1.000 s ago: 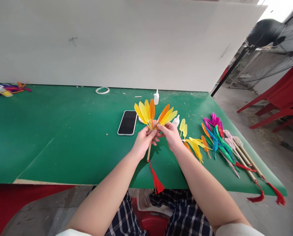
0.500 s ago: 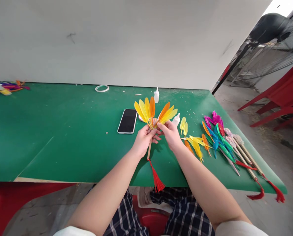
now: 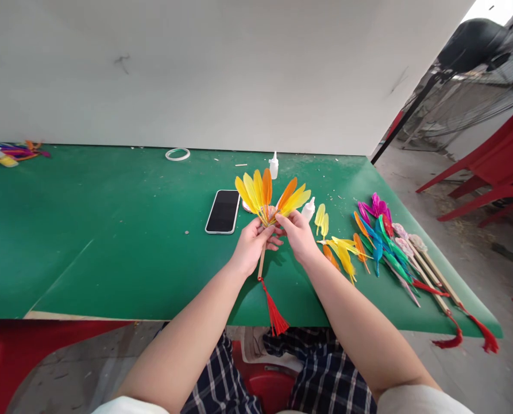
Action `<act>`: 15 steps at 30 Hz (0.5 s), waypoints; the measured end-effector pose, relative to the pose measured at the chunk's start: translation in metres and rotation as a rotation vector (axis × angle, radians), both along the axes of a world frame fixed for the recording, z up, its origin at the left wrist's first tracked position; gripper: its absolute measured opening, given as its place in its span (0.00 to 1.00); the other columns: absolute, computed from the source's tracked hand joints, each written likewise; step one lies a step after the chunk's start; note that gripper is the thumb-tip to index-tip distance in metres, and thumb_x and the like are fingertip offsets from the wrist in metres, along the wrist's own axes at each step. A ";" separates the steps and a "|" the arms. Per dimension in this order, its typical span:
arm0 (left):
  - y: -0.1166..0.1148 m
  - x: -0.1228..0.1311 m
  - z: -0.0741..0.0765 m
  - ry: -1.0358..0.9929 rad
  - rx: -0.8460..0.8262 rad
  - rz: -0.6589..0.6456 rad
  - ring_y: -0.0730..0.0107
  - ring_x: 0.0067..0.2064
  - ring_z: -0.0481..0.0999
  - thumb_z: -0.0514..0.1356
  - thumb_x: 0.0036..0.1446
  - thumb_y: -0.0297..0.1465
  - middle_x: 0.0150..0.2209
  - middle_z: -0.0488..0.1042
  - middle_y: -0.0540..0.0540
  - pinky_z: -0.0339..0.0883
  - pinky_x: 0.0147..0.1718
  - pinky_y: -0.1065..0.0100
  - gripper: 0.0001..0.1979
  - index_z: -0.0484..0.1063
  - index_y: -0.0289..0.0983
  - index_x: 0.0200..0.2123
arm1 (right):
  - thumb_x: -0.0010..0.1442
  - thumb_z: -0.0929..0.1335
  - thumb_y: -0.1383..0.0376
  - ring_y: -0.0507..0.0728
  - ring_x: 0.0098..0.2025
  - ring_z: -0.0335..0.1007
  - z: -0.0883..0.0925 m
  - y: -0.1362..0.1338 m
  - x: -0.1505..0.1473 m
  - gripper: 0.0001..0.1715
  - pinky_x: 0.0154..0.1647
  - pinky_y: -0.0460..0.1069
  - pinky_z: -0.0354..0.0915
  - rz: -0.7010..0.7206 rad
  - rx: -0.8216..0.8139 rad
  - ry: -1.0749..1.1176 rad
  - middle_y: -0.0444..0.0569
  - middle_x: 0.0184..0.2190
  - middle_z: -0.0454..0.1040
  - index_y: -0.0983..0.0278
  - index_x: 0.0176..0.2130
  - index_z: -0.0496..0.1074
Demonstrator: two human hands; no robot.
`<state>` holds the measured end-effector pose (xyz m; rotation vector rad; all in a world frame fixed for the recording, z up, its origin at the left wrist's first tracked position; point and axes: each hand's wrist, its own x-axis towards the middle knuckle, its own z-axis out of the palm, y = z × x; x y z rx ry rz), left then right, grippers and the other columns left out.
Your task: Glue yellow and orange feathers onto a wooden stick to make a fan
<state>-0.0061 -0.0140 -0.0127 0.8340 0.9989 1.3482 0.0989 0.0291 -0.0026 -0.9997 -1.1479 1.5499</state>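
Together, left hand (image 3: 251,242) and right hand (image 3: 298,233) grip the feather fan (image 3: 266,192) — any print on the far bottle (image 3: 274,168) is illegible.

Both forearms (image 3: 196,325) angled inward, left hand (image 3: 251,244) and right hand (image 3: 298,233) close together, fingers (image 3: 275,244) bent.

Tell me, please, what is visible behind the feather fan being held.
Beyond the feather fan, a white bottle stands on the green table, and a pale round-edged item peeks out at left. Its remainder is covered, so I cannot identify it.
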 end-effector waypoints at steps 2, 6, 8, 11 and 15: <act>0.000 0.000 0.000 -0.001 0.001 -0.001 0.78 0.24 0.73 0.61 0.50 0.33 0.31 0.74 0.47 0.66 0.21 0.78 0.19 0.65 0.35 0.46 | 0.46 0.68 0.57 0.47 0.22 0.60 0.000 0.000 0.000 0.14 0.21 0.44 0.58 0.002 0.000 0.002 0.39 0.22 0.64 0.63 0.27 0.62; 0.000 0.000 0.000 0.000 -0.002 -0.001 0.78 0.24 0.73 0.60 0.51 0.32 0.31 0.74 0.48 0.66 0.21 0.78 0.18 0.65 0.36 0.46 | 0.47 0.68 0.58 0.47 0.23 0.61 -0.001 0.000 0.000 0.13 0.21 0.44 0.58 -0.003 0.001 0.010 0.39 0.22 0.64 0.63 0.26 0.62; 0.000 0.000 0.000 0.000 -0.001 -0.002 0.78 0.24 0.73 0.60 0.51 0.31 0.31 0.74 0.48 0.66 0.21 0.78 0.18 0.65 0.35 0.46 | 0.47 0.68 0.58 0.47 0.22 0.61 -0.002 0.000 0.000 0.13 0.21 0.44 0.58 -0.008 0.000 0.010 0.39 0.22 0.64 0.63 0.26 0.62; 0.000 0.000 0.000 -0.001 0.004 -0.005 0.79 0.24 0.73 0.60 0.51 0.31 0.31 0.74 0.47 0.66 0.21 0.78 0.18 0.65 0.35 0.46 | 0.47 0.68 0.58 0.47 0.22 0.61 -0.002 0.000 -0.001 0.13 0.21 0.44 0.58 -0.009 -0.006 0.011 0.39 0.22 0.64 0.63 0.26 0.62; 0.000 -0.001 -0.001 0.003 0.005 -0.004 0.78 0.24 0.73 0.60 0.52 0.31 0.31 0.74 0.47 0.66 0.21 0.78 0.18 0.65 0.35 0.47 | 0.47 0.68 0.58 0.47 0.22 0.60 -0.001 -0.001 -0.001 0.13 0.21 0.44 0.58 -0.010 -0.010 0.008 0.39 0.21 0.63 0.63 0.26 0.61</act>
